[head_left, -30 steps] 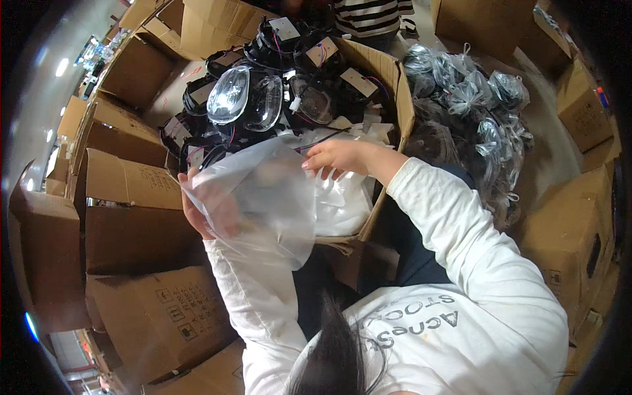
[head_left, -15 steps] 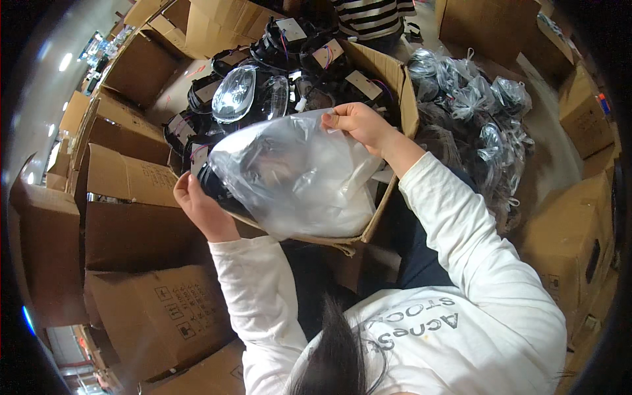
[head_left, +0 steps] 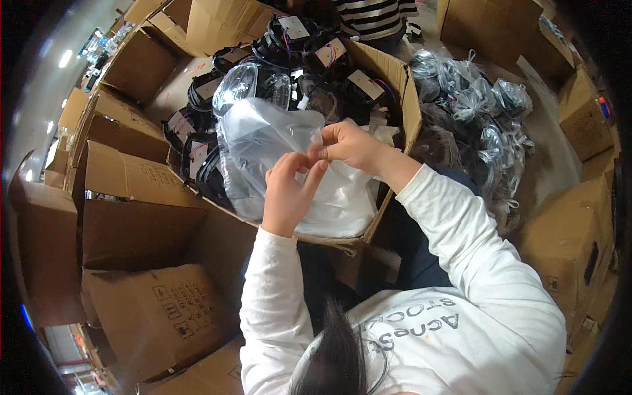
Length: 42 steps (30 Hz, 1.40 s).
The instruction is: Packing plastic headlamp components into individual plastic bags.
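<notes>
My right hand [head_left: 353, 149] pinches the edge of a clear plastic bag [head_left: 260, 135] between thumb and fingers. Close beside it, my left hand [head_left: 289, 191] has its thumb and bent fingers brought together at the same edge. The bag hangs loosely to the left of my hands and looks flat. Beneath it, more whitish plastic bags [head_left: 339, 214] lie in the near part of an open cardboard box [head_left: 409, 108]. Beyond them the box is heaped with black plastic housings [head_left: 280, 46] bearing pale plates and coloured wires. A clear lens-like cover [head_left: 236, 89] lies among them.
To the right, a pile of filled, tied clear bags [head_left: 474, 95] rests on the floor. Cardboard boxes [head_left: 141, 230] stand close on my left, and another large box [head_left: 566, 230] on my right. A person in a striped top [head_left: 372, 18] is beyond the box.
My left hand has moved right from the box's left side to meet my right hand. My right hand has come slightly nearer and left. The bag, formerly spread wide, now hangs slack.
</notes>
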{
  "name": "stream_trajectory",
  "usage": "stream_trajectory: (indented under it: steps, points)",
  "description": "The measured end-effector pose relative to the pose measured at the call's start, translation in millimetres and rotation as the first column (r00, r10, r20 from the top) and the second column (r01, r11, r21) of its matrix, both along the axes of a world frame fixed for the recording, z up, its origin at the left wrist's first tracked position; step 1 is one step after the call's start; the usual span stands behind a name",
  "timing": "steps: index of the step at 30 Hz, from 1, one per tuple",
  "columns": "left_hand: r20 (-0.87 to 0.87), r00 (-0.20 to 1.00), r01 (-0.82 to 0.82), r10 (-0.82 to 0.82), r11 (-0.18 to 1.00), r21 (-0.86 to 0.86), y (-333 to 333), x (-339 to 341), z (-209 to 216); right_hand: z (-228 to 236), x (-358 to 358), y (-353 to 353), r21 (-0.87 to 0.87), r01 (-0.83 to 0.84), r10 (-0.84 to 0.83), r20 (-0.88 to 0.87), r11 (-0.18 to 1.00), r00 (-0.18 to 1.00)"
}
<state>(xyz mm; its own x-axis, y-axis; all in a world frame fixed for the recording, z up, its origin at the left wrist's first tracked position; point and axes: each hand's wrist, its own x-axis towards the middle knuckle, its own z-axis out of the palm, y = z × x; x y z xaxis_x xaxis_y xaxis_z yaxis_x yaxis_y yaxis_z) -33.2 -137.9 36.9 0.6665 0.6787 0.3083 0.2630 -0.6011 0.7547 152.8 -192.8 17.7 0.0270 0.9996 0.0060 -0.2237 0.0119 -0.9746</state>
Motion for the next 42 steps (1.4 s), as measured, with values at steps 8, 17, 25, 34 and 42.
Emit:
stream_trajectory:
  steps: [8, 17, 25, 34, 42]
  points:
    - [0.002, 0.99, 0.137, -0.141, 0.963, -0.231, -1.8, 6.4, 15.3, 5.7, 9.5, -8.0, -0.108, -0.143, 0.144, -0.001, 0.984, 0.99]
    - [0.194, 0.91, -0.33, 0.368, 0.923, -0.2, 37.0, -48.9, 16.5, 21.5, 128.5, -11.2, 0.425, 0.734, -0.763, 0.617, 0.53, 0.193]
    - [0.288, 0.924, -0.179, 0.252, 0.95, -0.256, 42.1, -77.7, 4.5, 33.2, 48.0, -6.9, 0.816, -0.095, -0.82, 0.572, 0.57, -0.01]
    - [-0.076, 0.776, -0.579, 0.626, 0.755, 0.309, 88.1, -128.5, -18.7, 80.2, 60.9, 5.0, 0.748, 0.622, -0.968, 0.111, 0.231, 0.226]
    - [-0.189, 0.694, -0.682, 0.695, 0.718, 0.139, 132.9, -161.1, -61.7, 90.7, -61.5, 25.5, 0.227, 0.064, -0.222, 0.789, 0.972, 0.573]
